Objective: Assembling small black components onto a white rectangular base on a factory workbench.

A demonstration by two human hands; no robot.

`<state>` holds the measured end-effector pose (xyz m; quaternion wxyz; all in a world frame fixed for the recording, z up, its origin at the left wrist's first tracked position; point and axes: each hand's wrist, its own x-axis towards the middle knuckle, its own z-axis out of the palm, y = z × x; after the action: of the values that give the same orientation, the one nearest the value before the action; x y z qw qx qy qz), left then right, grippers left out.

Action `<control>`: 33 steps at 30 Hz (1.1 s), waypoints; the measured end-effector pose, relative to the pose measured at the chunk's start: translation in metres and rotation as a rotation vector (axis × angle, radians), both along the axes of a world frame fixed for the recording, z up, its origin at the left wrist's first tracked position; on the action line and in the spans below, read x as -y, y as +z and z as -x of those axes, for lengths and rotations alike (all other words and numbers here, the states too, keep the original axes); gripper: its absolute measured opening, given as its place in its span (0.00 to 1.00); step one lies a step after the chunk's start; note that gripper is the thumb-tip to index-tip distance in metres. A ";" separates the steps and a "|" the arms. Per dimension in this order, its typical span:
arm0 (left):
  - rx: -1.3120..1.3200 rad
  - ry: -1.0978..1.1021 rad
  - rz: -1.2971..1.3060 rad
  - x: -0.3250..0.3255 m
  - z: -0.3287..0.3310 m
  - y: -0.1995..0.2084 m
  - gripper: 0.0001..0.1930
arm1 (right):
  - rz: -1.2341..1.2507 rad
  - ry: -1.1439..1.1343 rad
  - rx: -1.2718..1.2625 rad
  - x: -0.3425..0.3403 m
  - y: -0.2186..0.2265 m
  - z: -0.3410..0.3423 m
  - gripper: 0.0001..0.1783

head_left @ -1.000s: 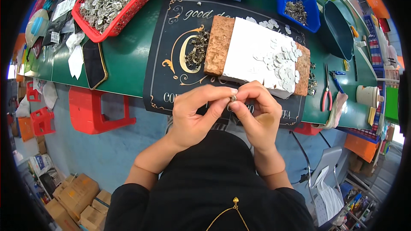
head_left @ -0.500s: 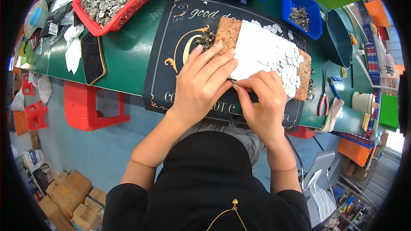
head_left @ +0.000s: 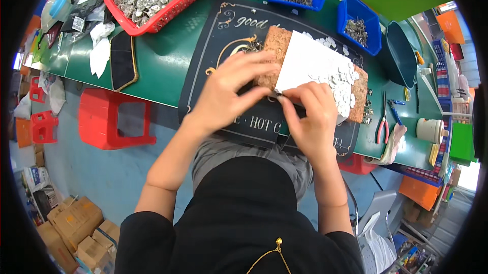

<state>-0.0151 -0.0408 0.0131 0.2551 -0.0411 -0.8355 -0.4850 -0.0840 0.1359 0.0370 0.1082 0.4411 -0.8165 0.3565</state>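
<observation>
At the front edge of a cork block point(head_left: 277, 45) my right hand point(head_left: 312, 114) is closed, thumb and forefinger pinching a small shiny metal piece point(head_left: 278, 92). My left hand point(head_left: 229, 88), slightly blurred, is beside it with its fingers apart. Its fingertips reach over the block's left end and its thumb comes close to the metal piece; whether it touches cannot be made out. A white sheet point(head_left: 300, 58) covers the block's middle, and many small white discs point(head_left: 341, 81) lie on its right part. A heap of small metal parts point(head_left: 252, 46) shows partly behind my left hand.
A red basket point(head_left: 136, 27) of metal pieces stands far left, near a black phone point(head_left: 123, 63). Two blue bins point(head_left: 317, 2) of small parts are at the back. Pliers point(head_left: 382, 126) lie right. A dark printed mat point(head_left: 203, 81) is under the block; a red stool point(head_left: 96, 121) stands below.
My left hand has lifted off the block's left end and drawn back a little to the left, its thumb and fingers wider apart. My right hand keeps its pinch. The whole view has shifted slightly.
</observation>
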 end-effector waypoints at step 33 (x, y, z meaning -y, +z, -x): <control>-0.177 0.198 -0.314 -0.031 -0.016 0.013 0.13 | 0.650 0.104 0.787 0.015 -0.005 -0.020 0.08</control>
<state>0.0007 -0.0094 0.0263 0.3773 0.0391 -0.7239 -0.5763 -0.0643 0.1211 0.0323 -0.0939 0.2570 -0.6194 0.7358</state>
